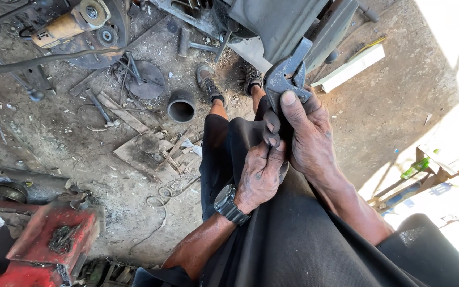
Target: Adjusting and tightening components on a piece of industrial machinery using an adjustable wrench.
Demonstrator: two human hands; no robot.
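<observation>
Above your lap: adjustable wrench (285,74), head up, clamped in your right hand (309,138); left hand (258,175) wrapped around its handle below.

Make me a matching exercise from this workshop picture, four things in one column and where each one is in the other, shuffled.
Things:
1. pliers
2. wristwatch
3. short pipe
4. red machine

Places:
A. standing on the dirt floor near the person's feet
B. bottom-left corner of the view
C. held up in the right hand, with the left hand on the handles
D. on the left wrist

Pairs: 1-C, 2-D, 3-A, 4-B
</observation>
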